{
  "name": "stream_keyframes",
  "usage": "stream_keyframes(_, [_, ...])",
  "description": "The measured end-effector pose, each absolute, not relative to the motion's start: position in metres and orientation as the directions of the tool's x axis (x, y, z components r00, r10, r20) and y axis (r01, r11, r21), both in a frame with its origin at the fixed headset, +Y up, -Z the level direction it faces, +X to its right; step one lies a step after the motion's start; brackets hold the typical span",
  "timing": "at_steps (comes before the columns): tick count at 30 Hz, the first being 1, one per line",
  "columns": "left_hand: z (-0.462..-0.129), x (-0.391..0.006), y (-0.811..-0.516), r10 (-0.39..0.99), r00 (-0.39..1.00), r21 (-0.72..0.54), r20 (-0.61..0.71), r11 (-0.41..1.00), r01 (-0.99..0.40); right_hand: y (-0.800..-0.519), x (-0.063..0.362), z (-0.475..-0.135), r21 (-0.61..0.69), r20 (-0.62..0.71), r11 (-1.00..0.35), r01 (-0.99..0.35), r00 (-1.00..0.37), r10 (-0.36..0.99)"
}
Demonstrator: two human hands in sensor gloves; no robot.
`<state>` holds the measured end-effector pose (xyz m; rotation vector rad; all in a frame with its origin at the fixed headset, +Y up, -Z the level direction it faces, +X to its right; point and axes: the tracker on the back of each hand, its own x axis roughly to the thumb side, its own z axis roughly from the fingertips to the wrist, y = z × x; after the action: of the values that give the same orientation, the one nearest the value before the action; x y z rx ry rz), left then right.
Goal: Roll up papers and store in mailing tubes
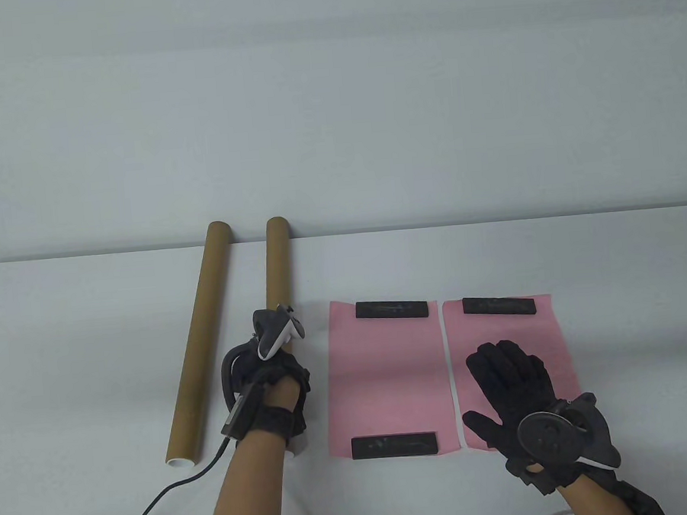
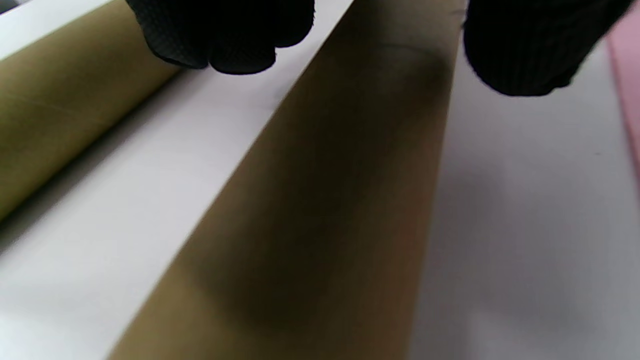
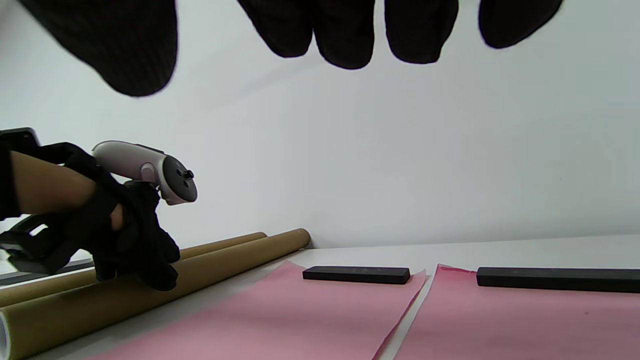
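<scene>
Two long brown cardboard mailing tubes lie side by side on the left of my white desk (image 1: 58, 327), far ends toward the wall. My left hand (image 1: 273, 382) sits over the near part of the inner tube (image 1: 277, 262); in the left wrist view the gloved fingers (image 2: 225, 35) and thumb come down on either side of it, yet contact is out of frame, so I cannot tell whether the hand grips the tube or only brackets it. The outer tube (image 1: 198, 340) lies untouched, just to the left. Two flat pink paper sheets sit side by side on the right. The left sheet (image 1: 382, 373) is weighted by black bars at its far (image 1: 392, 309) and near (image 1: 395, 446) edges. My right hand (image 1: 517, 392) is spread above the right sheet (image 1: 504, 340), fingers straight, holding nothing; the right wrist view suggests it is raised off the paper. That sheet shows one bar (image 1: 499, 305) at its far edge. Judgement: opening step, nothing rolled yet. The next move calls for clearing the weights, then rolling one sheet tight enough to fit the tube mouth.
</scene>
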<state>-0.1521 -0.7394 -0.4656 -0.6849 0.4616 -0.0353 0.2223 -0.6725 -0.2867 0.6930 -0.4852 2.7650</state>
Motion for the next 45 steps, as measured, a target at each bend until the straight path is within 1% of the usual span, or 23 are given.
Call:
stream_keyframes(3, [-0.475,-0.154,-0.749,-0.148,0.878,-0.644,-0.455,0.735,-0.21,-0.673,0.222,-0.287,-0.247,0.495,-0.918,-0.311,-0.855,0.156])
stream_keyframes(5, [-0.478,-0.154,-0.757,-0.175,0.862,-0.65,-0.476,0.731,-0.21,-0.674,0.223,-0.288,-0.238,0.497,-0.917,-0.321,-0.851,0.169])
stream_keyframes(6, [-0.48,-0.154,-0.758,-0.209,0.858,-0.648,-0.469,0.742,-0.173,-0.674,0.223,-0.289,-0.232,0.495,-0.916,-0.326,-0.851,0.177])
stream_keyframes(7, [-0.481,-0.153,-0.758,-0.203,0.854,-0.642,-0.478,0.744,-0.183,-0.674,0.224,-0.289,-0.23,0.494,-0.917,-0.326,-0.851,0.179])
stream_keyframes(9, [-0.481,-0.152,-0.758,-0.147,0.86,-0.629,-0.489,0.742,-0.231,-0.675,0.224,-0.289,-0.228,0.493,-0.919,-0.321,-0.852,0.176])
stream_keyframes(10, [-0.48,-0.151,-0.757,-0.148,0.857,-0.632,-0.493,0.738,-0.236,-0.675,0.224,-0.289,-0.228,0.492,-0.919,-0.32,-0.853,0.175])
stream_keyframes(13, [-0.478,-0.154,-0.75,-0.105,0.844,-0.591,-0.526,0.759,-0.273,-0.675,0.225,-0.289,-0.225,0.49,-0.918,-0.327,-0.852,0.183])
stream_keyframes(14, [-0.477,-0.157,-0.744,-0.063,0.84,-0.568,-0.54,0.763,-0.308,-0.675,0.225,-0.289,-0.224,0.491,-0.918,-0.326,-0.852,0.183])
stream_keyframes(17, [-0.47,-0.164,-0.727,0.038,0.849,-0.564,-0.528,0.731,-0.384,-0.675,0.226,-0.289,-0.225,0.49,-0.916,-0.333,-0.851,0.188])
stream_keyframes(19, [-0.463,-0.167,-0.714,0.018,0.875,-0.561,-0.484,0.761,-0.326,-0.675,0.226,-0.289,-0.221,0.49,-0.915,-0.339,-0.849,0.196])
stream_keyframes(20, [-0.46,-0.168,-0.707,0.013,0.884,-0.539,-0.467,0.788,-0.297,-0.675,0.227,-0.289,-0.22,0.489,-0.915,-0.339,-0.85,0.197])
stream_keyframes(24, [-0.443,-0.171,-0.677,-0.046,0.923,-0.443,-0.383,0.886,-0.139,-0.676,0.23,-0.291,-0.216,0.475,-0.912,-0.348,-0.854,0.213])
stream_keyframes(26, [-0.43,-0.173,-0.663,-0.059,0.939,-0.364,-0.339,0.929,-0.073,-0.677,0.232,-0.293,-0.211,0.465,-0.91,-0.356,-0.856,0.227])
stream_keyframes(28, [-0.418,-0.175,-0.656,-0.046,0.953,-0.292,-0.3,0.955,-0.046,-0.678,0.236,-0.294,-0.213,0.454,-0.907,-0.363,-0.859,0.237])
stream_keyframes(31, [-0.402,-0.177,-0.648,-0.056,0.971,-0.221,-0.233,0.975,0.003,-0.679,0.241,-0.297,-0.208,0.437,-0.899,-0.386,-0.859,0.268])
stream_keyframes(34, [-0.379,-0.178,-0.642,-0.101,0.984,-0.107,-0.148,0.991,0.086,-0.681,0.248,-0.299,-0.204,0.414,-0.89,-0.407,-0.86,0.298])
stream_keyframes(40, [-0.333,-0.182,-0.631,-0.167,0.985,0.099,-0.048,0.98,0.172,-0.683,0.263,-0.306,-0.184,0.363,-0.833,-0.521,-0.824,0.435])
stream_keyframes(41, [-0.325,-0.183,-0.63,-0.185,0.982,0.129,-0.032,0.974,0.187,-0.684,0.266,-0.307,-0.172,0.36,-0.814,-0.554,-0.805,0.472])
stream_keyframes(42, [-0.32,-0.185,-0.629,-0.188,0.981,0.15,-0.045,0.97,0.193,-0.684,0.267,-0.307,-0.162,0.361,-0.801,-0.576,-0.791,0.495])
stream_keyframes(43, [-0.312,-0.188,-0.628,-0.186,0.982,0.193,-0.03,0.963,0.188,-0.685,0.269,-0.308,-0.134,0.37,-0.78,-0.612,-0.761,0.533])
stream_keyframes(45, [-0.303,-0.191,-0.627,-0.199,0.98,0.241,0.0,0.951,0.193,-0.687,0.272,-0.31,-0.082,0.367,-0.72,-0.689,-0.692,0.621])
